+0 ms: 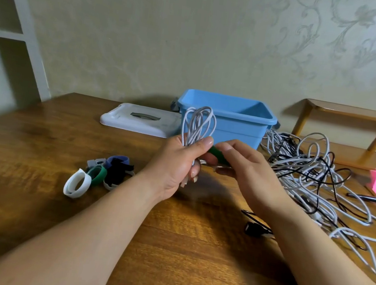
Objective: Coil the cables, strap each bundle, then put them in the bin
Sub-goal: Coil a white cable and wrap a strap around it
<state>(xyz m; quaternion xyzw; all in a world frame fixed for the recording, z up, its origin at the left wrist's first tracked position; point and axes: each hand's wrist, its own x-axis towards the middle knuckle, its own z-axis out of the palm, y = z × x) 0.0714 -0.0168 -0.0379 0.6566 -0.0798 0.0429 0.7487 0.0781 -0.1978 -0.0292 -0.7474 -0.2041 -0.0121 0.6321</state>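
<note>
Fingers (202, 144) of the left hand (176, 167) are gripping the coil (198, 122) at its waist, loops standing upward, holding it above the counter (38, 146) just in front of the bin (232, 122). The right hand (247, 171) is pinching a green strap (217, 154) against the coil beside the left thumb; cannot tell whether it is going fully round. Risk: easing the left grip while tightening would probably be letting the loops spring apart; a slack strap could be sliding off the ends. Spare straps (104, 172) are lying left, the lid (142, 119) beside the bin, tangled cables (309, 177) crowding its right side; nothing appears to be blocking the bin's open top.
</note>
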